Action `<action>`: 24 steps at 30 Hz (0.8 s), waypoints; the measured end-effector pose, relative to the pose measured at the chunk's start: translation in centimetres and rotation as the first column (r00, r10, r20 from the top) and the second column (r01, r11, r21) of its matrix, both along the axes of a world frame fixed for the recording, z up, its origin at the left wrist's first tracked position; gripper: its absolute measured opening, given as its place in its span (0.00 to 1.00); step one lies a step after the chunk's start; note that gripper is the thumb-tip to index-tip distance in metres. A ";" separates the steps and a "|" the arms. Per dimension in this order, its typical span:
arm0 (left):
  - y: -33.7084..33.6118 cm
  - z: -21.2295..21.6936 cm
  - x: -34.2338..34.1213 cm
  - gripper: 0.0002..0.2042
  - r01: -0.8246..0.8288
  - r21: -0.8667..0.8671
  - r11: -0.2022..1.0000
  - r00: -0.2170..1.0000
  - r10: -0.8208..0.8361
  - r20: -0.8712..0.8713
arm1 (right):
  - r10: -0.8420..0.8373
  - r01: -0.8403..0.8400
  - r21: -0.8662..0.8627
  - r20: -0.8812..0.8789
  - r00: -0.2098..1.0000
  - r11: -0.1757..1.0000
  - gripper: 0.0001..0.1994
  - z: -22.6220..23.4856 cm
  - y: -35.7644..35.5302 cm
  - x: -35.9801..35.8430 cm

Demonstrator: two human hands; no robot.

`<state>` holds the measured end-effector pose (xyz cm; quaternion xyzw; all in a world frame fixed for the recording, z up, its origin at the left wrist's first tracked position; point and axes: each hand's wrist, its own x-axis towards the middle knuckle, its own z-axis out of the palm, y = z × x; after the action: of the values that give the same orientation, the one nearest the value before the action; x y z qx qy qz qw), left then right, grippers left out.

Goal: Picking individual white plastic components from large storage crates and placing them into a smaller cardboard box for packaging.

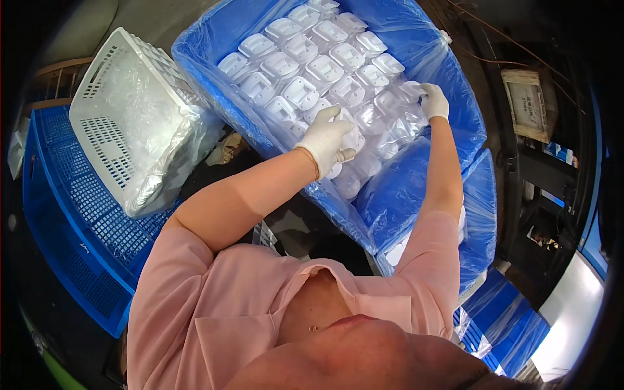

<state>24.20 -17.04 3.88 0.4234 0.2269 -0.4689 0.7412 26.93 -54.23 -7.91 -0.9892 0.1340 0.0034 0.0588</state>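
A blue crate (416, 23) lined with clear plastic film holds rows of white plastic parts (324, 68) with rounded square tops and clear lower bodies. My left hand (323, 140), in a white glove, is closed around one such white plastic part (353, 138) at the near end of the rows, fingers on its far side and thumb on its near side. My right hand (435, 103), gloved too, has its fingers curled at the edge of another white part (410, 90) by the crate's right side. Its fingertips are partly hidden.
To the left, a white perforated basket (97, 114) lined with clear film leans on a blue perforated crate (49, 195). A second film-lined blue crate (481, 201) with white parts adjoins on the near right. A wooden-framed board (525, 104) stands at the far right.
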 end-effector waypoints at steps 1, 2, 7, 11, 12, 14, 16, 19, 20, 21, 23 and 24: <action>0.1 0.0 0.0 0.28 -0.013 0.002 1.000 1.000 0.013 0.009 | 0.002 -0.002 0.012 0.003 1.000 1.000 0.14 -1.1 -0.4 0.3; 0.3 0.0 0.0 0.28 -0.025 0.005 1.000 1.000 0.025 0.018 | -0.011 0.010 0.035 0.024 1.000 0.999 0.13 -2.2 -0.4 0.7; 0.7 -0.6 0.0 0.28 -0.003 0.048 0.999 1.000 0.002 0.017 | -0.088 0.092 0.111 -0.041 0.995 0.990 0.15 -6.1 0.0 1.4; 0.1 -0.8 -0.4 0.29 0.020 0.020 1.000 1.000 -0.019 -0.006 | -0.207 0.210 -0.010 -0.231 0.951 0.978 0.21 -8.9 -1.2 0.6; 0.3 -1.0 -0.5 0.29 0.016 0.017 1.000 1.000 -0.016 -0.011 | -0.246 0.244 -0.037 -0.238 0.940 0.969 0.23 -9.2 -1.1 0.6; 0.3 -1.0 -0.6 0.29 0.018 0.009 1.000 1.000 -0.018 -0.002 | -0.229 0.212 -0.087 -0.291 0.929 0.973 0.24 -9.1 -0.8 0.5; -0.1 -0.3 -0.8 0.27 0.031 0.056 0.998 0.999 -0.033 0.036 | -0.217 0.182 -0.133 -0.340 0.915 0.974 0.25 -8.5 -0.1 0.2; -0.5 -0.2 -1.0 0.24 0.117 0.161 0.980 0.966 -0.150 0.211 | -0.249 0.188 -0.220 -0.298 0.922 0.957 0.24 -6.8 1.9 -0.3; -0.7 -0.5 -1.1 0.23 0.190 0.230 0.954 0.904 -0.262 0.339 | -0.246 0.201 -0.188 -0.262 0.933 0.961 0.25 -5.9 2.4 -0.6; -0.7 -0.8 -1.2 0.23 0.190 0.217 0.958 0.904 -0.257 0.342 | -0.243 0.212 -0.155 -0.226 0.943 0.965 0.25 -5.1 2.7 -0.8; -0.8 -1.3 -1.6 0.22 0.058 0.530 0.846 0.260 -0.525 0.810 | -0.225 0.222 -0.060 -0.036 0.974 0.973 0.23 -5.7 2.2 -2.1; -0.7 -1.2 -1.7 0.22 0.055 0.522 0.851 0.263 -0.517 0.815 | -0.214 0.213 0.030 0.051 0.976 0.977 0.21 -5.0 3.3 -2.2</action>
<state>22.50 -17.70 2.72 0.7869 -0.2390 -0.2083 0.5294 24.77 -50.89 -12.86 -0.9681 0.2378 -0.0278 0.0743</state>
